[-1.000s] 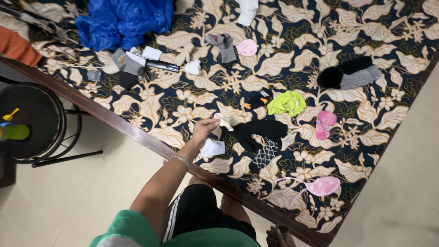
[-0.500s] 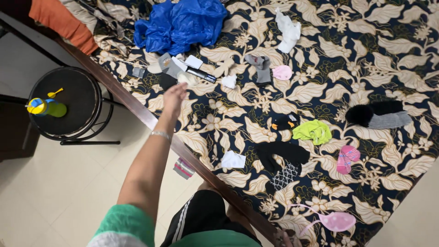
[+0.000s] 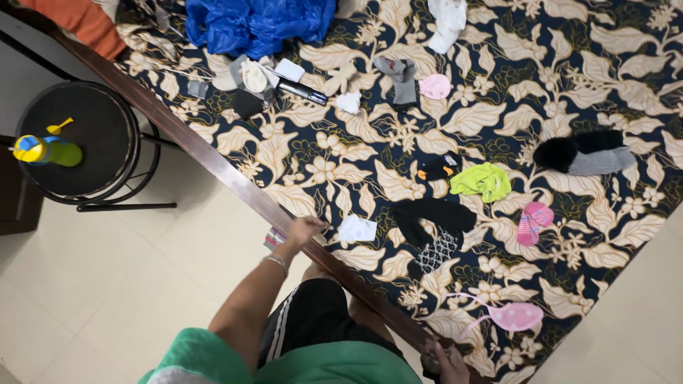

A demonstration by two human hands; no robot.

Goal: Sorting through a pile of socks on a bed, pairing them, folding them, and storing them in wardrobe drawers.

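Left hand [image 3: 302, 231] hovers loose-fingered beside the small folded white cloth [image 3: 357, 229] on the floral bed [image 3: 569, 64]; right hand [image 3: 445, 359] grips the wooden edge [image 3: 235, 181].

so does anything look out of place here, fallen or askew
Yes: a small striped cloth piece lies on the floor below the bed edge, by the left hand, while the other socks sit scattered unpaired on the bedspread.

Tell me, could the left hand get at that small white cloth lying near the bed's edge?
Probably yes. The left hand rests at the bed's wooden edge, and the white cloth lies just beside it on the floral cover, with nothing between them or on top of it.
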